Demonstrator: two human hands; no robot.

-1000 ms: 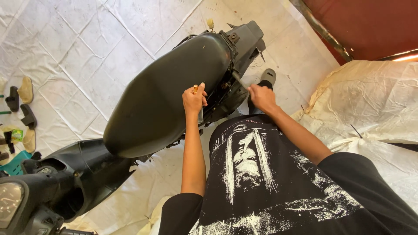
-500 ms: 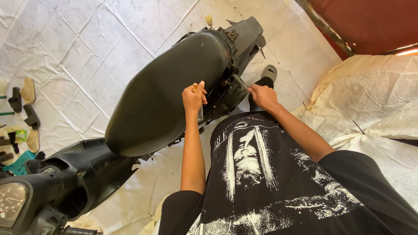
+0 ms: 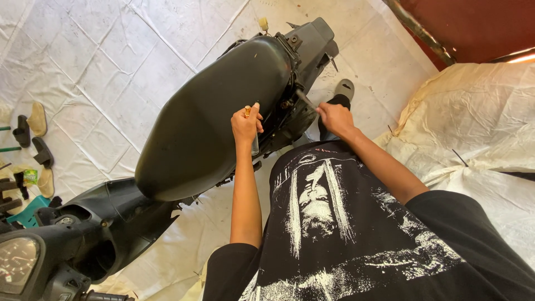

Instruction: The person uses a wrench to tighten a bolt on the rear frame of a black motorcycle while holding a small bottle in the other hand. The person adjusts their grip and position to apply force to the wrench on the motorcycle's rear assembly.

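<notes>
The scooter (image 3: 223, 117) lies across the view on a white tarp (image 3: 100, 56), its rear end toward the top right and its dash at bottom left. The seat (image 3: 217, 111) is long, matte black, faintly dusty and rounded, narrowing toward the front. Behind the seat the rear body is bare: dark frame, bolts and brackets are exposed.

The left hand (image 3: 246, 124) rests against the seat's right edge near the rear, fingers curled together round a small brass-tipped object (image 3: 247, 110); what that object is cannot be told. A slim pale shaft hangs below the fist.

The right hand (image 3: 333, 118) sits just beside the rear frame, lower and to the right of the seat, closed on a tool (image 3: 305, 99) whose dark metal shank runs up-left to the frame under the seat's tail.

A grey shoe (image 3: 344, 89) stands on the tarp just beyond the right hand. Sandals (image 3: 33, 134) lie well apart at the left edge.
</notes>
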